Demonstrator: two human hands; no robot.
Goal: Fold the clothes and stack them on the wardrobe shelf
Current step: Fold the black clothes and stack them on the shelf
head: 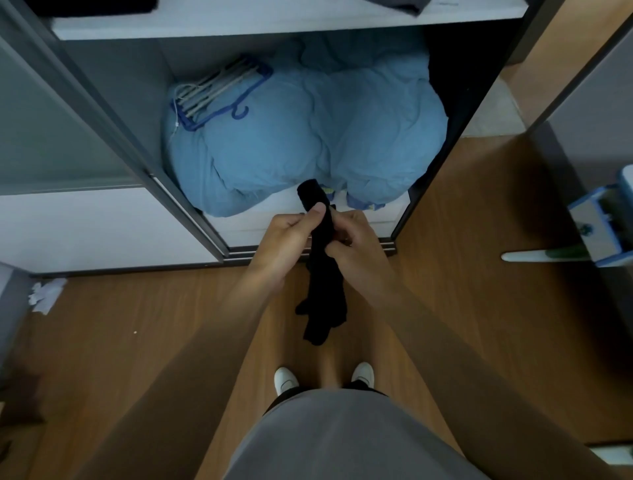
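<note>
A long, narrow black garment hangs in front of me, bunched into a strip whose lower end dangles above the wooden floor. My left hand grips it near the top, thumb pressed on the cloth. Just below and to the right, my right hand pinches the same strip with curled fingers. The white wardrobe shelf runs across the top of the view, with dark folded clothes on its left end and a grey item on its right.
Below the shelf, a bulky blue duvet fills the open wardrobe, with blue and white hangers lying on it. The sliding door stands at left. Crumpled white paper lies on the floor. A blue and white object is at right.
</note>
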